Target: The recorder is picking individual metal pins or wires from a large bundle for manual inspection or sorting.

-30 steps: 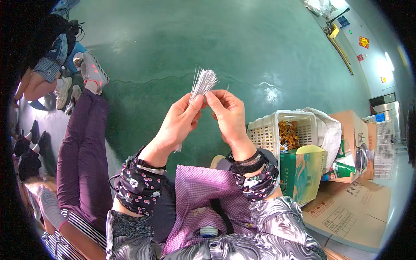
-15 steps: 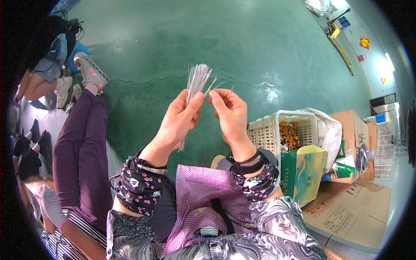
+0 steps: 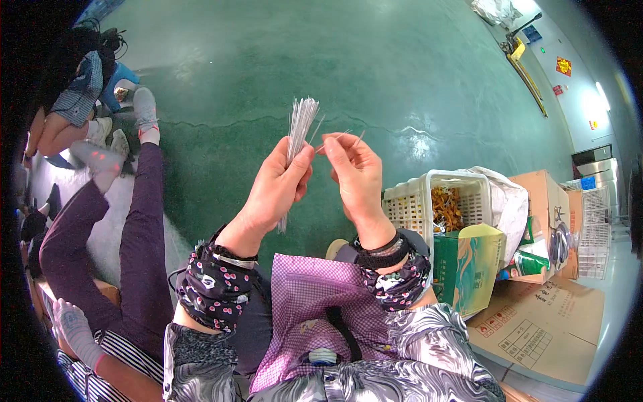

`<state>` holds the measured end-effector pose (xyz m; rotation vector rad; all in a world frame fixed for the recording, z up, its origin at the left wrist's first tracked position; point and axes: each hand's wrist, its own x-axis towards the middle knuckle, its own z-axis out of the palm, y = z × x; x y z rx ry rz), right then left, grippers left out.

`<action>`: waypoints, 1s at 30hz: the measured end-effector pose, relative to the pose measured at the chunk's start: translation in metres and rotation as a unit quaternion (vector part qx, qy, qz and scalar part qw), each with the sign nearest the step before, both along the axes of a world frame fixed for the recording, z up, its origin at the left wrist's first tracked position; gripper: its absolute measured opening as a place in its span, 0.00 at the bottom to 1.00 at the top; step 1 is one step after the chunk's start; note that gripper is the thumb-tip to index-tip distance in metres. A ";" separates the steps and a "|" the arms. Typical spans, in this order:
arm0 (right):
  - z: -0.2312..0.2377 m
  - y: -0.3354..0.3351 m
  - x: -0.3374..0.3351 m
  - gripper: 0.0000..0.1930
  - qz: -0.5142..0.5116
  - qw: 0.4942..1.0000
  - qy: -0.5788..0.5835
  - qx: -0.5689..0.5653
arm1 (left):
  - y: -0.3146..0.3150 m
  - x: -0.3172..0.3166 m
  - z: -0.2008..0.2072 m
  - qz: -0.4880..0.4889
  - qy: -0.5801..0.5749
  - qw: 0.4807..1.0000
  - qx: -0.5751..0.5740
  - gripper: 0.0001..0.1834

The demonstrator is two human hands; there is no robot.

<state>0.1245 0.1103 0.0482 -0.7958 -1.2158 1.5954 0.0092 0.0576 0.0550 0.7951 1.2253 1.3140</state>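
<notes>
Strand bundle (image 3: 303, 127), jutting above and below closed left grip (image 3: 276, 182), right grip (image 3: 356, 175) pinching strands (image 3: 362, 136)

Green floor (image 3: 254, 74); yellow pallet truck (image 3: 516, 51) on it.

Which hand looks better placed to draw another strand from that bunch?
Probably the right hand: its fingertips are close beside the bundle of thin strands, though they pinch some loose strands. The left hand is closed around the bundle, so it seems better suited to holding.

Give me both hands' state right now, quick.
Left hand: closed, holding a bundle of thin pale strands.
Right hand: closed, pinching a few separate strands.
</notes>
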 end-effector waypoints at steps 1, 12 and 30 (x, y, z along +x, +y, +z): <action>-0.001 0.000 0.001 0.06 0.014 1.000 -0.010 -0.008 | 0.000 0.000 0.000 0.000 0.000 1.000 0.000 0.10; 0.014 0.037 0.037 0.08 -0.202 0.968 0.147 -0.003 | 0.002 -0.006 -0.003 0.019 0.048 0.998 -0.021 0.09; 0.013 -0.008 0.007 0.10 0.222 0.968 -0.015 -0.113 | -0.004 -0.020 0.021 -0.008 -0.074 0.997 0.026 0.13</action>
